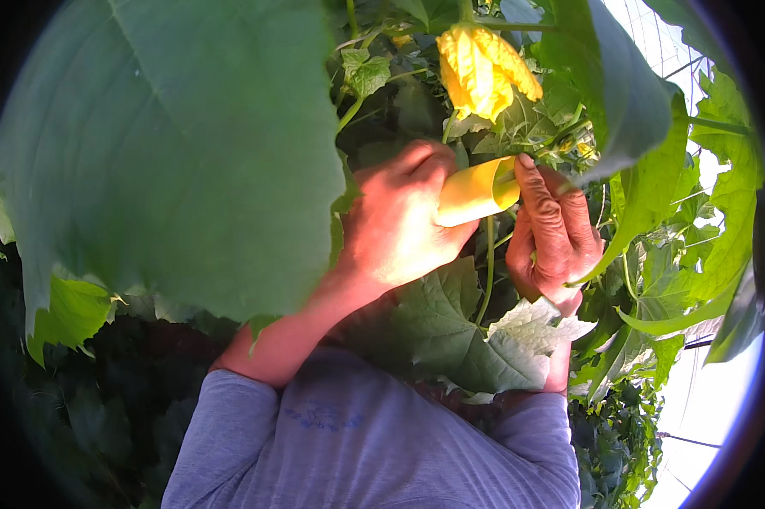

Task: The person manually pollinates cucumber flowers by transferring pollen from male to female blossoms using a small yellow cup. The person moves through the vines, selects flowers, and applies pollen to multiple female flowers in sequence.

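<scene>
A smooth yellow strip (474, 194), curled into an open tube, is gripped at its left end by my left hand (401, 216). My right hand (554, 223) is at the tube's open right end, its thumb tip pressed on the upper rim and the other fingers bent behind. Something thin and green, perhaps a stem, shows inside the tube; where it leads is hidden by my right hand. Just above both hands hangs a wrinkled yellow blossom (484, 73) of a gourd-like vine. A green vine stem (489, 267) runs down beneath the strip.
A very large leaf (185, 153) close to the camera covers the upper left and hides part of my left side. Another leaf (471, 331) lies below my hands, across my right forearm. Broad leaves (649, 184) crowd the right, with thin wires (694, 439) against bright sky.
</scene>
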`<state>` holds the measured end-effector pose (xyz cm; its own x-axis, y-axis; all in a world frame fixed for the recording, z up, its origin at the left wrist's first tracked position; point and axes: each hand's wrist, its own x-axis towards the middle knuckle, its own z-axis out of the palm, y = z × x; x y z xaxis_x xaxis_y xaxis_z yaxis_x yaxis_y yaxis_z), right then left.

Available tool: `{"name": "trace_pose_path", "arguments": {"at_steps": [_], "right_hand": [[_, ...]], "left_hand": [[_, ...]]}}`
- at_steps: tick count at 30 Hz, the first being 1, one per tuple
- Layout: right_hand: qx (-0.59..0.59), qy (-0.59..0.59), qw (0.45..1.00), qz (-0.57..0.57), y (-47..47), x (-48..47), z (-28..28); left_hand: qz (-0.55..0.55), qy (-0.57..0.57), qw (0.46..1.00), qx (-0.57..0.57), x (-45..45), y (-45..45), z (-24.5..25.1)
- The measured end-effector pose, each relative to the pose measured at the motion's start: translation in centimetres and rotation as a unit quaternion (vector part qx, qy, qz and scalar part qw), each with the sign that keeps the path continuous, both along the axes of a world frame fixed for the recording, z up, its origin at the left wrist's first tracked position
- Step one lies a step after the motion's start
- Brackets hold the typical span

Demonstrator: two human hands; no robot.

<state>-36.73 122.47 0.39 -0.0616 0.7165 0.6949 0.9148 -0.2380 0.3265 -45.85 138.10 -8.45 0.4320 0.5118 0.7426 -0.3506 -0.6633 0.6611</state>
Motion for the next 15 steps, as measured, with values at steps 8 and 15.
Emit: {"name": "trace_pose_path", "arguments": {"at_steps": [8, 15], "right_hand": [[0.023, 0.001, 1.0, -0.021, 0.5, -0.2, -0.4], [0.235, 0.088, 0.962, -0.105, -0.1, 0.7, 0.3]], "left_hand": [[-0.01, 0.035, 0.999, 0.0, 0.4, 0.5, -0.2], [-0.037, -0.01, 0.999, -0.011, -0.1, 0.9, -1.7]]}}
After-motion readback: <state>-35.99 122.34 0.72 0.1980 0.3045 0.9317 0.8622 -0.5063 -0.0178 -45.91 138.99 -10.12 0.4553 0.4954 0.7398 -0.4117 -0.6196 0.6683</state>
